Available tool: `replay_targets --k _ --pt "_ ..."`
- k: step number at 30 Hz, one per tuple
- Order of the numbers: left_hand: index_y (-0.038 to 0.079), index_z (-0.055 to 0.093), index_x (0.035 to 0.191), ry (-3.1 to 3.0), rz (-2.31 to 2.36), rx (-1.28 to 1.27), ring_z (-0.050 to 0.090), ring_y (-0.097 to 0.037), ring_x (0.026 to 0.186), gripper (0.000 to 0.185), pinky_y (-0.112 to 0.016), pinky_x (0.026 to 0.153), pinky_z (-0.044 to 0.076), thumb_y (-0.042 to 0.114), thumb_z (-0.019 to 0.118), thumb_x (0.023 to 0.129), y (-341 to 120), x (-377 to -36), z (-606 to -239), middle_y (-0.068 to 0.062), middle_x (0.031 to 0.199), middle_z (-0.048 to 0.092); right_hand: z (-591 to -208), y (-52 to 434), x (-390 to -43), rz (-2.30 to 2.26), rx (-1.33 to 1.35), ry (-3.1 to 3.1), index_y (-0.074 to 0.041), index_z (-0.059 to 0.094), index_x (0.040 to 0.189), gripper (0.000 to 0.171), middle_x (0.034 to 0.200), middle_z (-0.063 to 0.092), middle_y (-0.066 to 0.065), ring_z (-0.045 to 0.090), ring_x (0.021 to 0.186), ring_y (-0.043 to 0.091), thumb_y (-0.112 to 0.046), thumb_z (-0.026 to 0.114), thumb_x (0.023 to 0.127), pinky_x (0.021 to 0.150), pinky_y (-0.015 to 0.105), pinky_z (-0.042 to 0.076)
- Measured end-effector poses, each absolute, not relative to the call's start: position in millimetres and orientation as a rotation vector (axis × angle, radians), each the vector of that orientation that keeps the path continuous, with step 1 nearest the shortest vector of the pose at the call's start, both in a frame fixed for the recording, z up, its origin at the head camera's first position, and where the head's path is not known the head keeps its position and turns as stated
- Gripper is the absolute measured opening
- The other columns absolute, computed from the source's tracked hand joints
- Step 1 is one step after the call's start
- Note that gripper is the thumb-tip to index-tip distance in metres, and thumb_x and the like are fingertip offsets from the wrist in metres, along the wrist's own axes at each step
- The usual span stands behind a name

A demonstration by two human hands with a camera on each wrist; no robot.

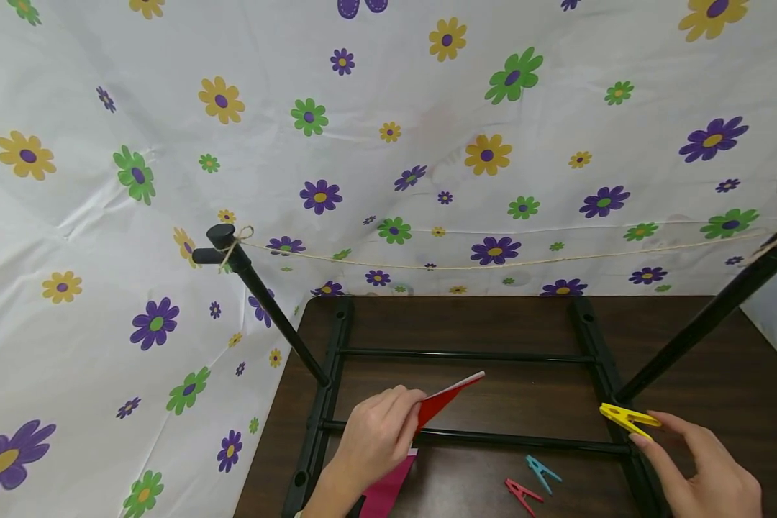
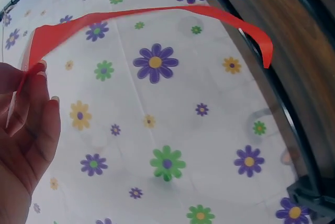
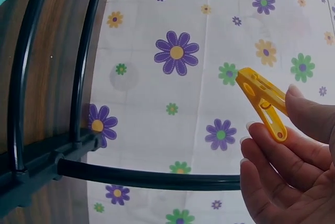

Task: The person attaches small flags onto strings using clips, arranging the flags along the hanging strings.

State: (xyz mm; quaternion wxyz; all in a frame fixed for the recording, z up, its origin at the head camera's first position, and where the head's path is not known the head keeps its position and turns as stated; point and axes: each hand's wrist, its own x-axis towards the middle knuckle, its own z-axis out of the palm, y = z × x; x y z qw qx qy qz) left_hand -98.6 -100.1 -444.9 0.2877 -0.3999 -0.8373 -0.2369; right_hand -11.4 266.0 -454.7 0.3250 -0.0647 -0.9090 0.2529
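Note:
Between thumb and fingers my left hand [image 1: 378, 432] pinches a thin red sheet with a white edge [image 1: 445, 401], seen nearly edge-on above the rack's front bar. In the left wrist view the red sheet [image 2: 131, 13] bends away in a long curve. My right hand [image 1: 706, 467] holds a yellow clothespin [image 1: 626, 417] by its handle ends, beside the right side of the frame. The clothespin [image 3: 261, 101] shows clearly in the right wrist view, its tip pointing away from the palm. A string [image 1: 427, 267] runs between the two posts, with nothing hanging on it.
The black frame [image 1: 466, 355] stands on a dark wooden table [image 1: 492, 396], its posts [image 1: 275, 316] leaning outward. Near the front lie a blue clothespin [image 1: 542, 471], a red clothespin [image 1: 523, 496] and a pink sheet [image 1: 388, 493]. A flowered cloth [image 1: 362, 165] hangs behind.

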Motion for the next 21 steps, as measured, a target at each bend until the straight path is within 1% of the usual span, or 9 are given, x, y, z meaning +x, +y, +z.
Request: replay_targets --k 2,5,10,11,13,15,17,19,21 --pt "0.007 0.069 0.106 -2.192 -0.597 -1.098 0.061 -0.008 0.065 0.009 -0.014 0.066 0.054 0.008 0.062 0.099 -97.6 -101.3 -441.3 0.001 0.085 0.069 -451.6 265.8 -12.2 0.658 -0.178 -2.397 0.01 0.069 0.106 0.036 0.094 0.068 0.03 0.065 0.072 0.04 -0.017 0.085 0.087 0.063 -0.001 0.029" --pt "0.008 0.07 0.105 -2.117 -0.534 -1.143 0.06 -0.007 0.065 0.014 -0.011 0.066 0.051 0.01 0.057 0.102 -92.2 -105.5 -435.7 0.003 0.085 0.07 -447.6 263.7 -13.0 0.654 -0.201 -2.427 0.01 0.068 0.108 0.036 0.095 0.066 0.031 0.063 0.076 0.05 -0.004 0.087 0.081 0.061 -0.001 0.028" --pt "0.007 0.071 0.103 -2.051 -0.499 -1.179 0.059 -0.007 0.065 0.012 -0.009 0.065 0.048 0.01 0.059 0.102 -83.5 -109.4 -429.4 0.004 0.086 0.072 -445.1 262.5 -14.1 0.646 -0.194 -2.422 0.008 0.069 0.108 0.036 0.094 0.067 0.028 0.06 0.074 0.044 -0.006 0.088 0.081 0.058 0.001 0.031" --pt "0.007 0.072 0.102 -2.047 -0.502 -1.18 0.059 -0.007 0.065 0.013 -0.008 0.064 0.047 0.01 0.059 0.102 -82.3 -109.7 -428.8 0.004 0.086 0.072 -445.1 262.6 -14.3 0.645 -0.19 -2.419 0.008 0.069 0.108 0.036 0.094 0.067 0.027 0.06 0.072 0.038 -0.006 0.088 0.08 0.058 0.001 0.032" --pt "0.008 0.072 0.101 -2.044 -0.51 -1.181 0.058 -0.006 0.064 0.006 -0.008 0.064 0.046 0.009 0.066 0.1 -80.5 -110.3 -427.6 0.004 0.085 0.072 -444.6 262.6 -14.5 0.653 -0.181 -2.402 0.008 0.07 0.107 0.037 0.093 0.067 0.026 0.058 0.07 0.014 -0.004 0.09 0.078 0.059 0.001 0.032" --pt "0.008 0.072 0.099 -2.046 -0.52 -1.18 0.058 -0.006 0.064 0.004 -0.007 0.063 0.045 0.009 0.073 0.096 -79.4 -110.6 -426.3 0.004 0.084 0.072 -443.4 262.5 -14.9 0.658 -0.175 -2.386 0.008 0.07 0.105 0.037 0.092 0.067 0.025 0.05 0.075 -0.006 -0.001 0.09 0.076 0.061 0.0 0.032" --pt "0.009 0.072 0.098 -2.044 -0.527 -1.173 0.058 -0.006 0.063 0.006 -0.007 0.063 0.044 0.01 0.076 0.094 -78.8 -111.1 -425.2 0.004 0.084 0.072 -441.7 261.9 -14.7 0.664 -0.179 -2.37 0.009 0.069 0.105 0.038 0.092 0.067 0.026 0.047 0.078 -0.011 0.004 0.09 0.073 0.063 -0.001 0.031" --pt "0.009 0.071 0.097 -2.043 -0.526 -1.164 0.059 -0.006 0.064 0.01 -0.008 0.063 0.046 0.01 0.079 0.091 -78.4 -111.7 -423.9 0.004 0.083 0.073 -439.8 260.6 -14.9 0.668 -0.191 -2.358 0.011 0.069 0.105 0.037 0.092 0.067 0.027 0.057 0.076 0.001 0.007 0.089 0.074 0.066 -0.003 0.029" --pt "0.01 0.071 0.096 -2.044 -0.527 -1.152 0.061 -0.006 0.064 0.009 -0.01 0.065 0.049 0.012 0.079 0.092 -78.1 -112.4 -422.7 0.004 0.084 0.073 -438.0 259.5 -14.7 0.667 -0.198 -2.35 0.013 0.068 0.105 0.036 0.092 0.066 0.029 0.063 0.073 0.028 0.01 0.087 0.075 0.068 -0.003 0.028"
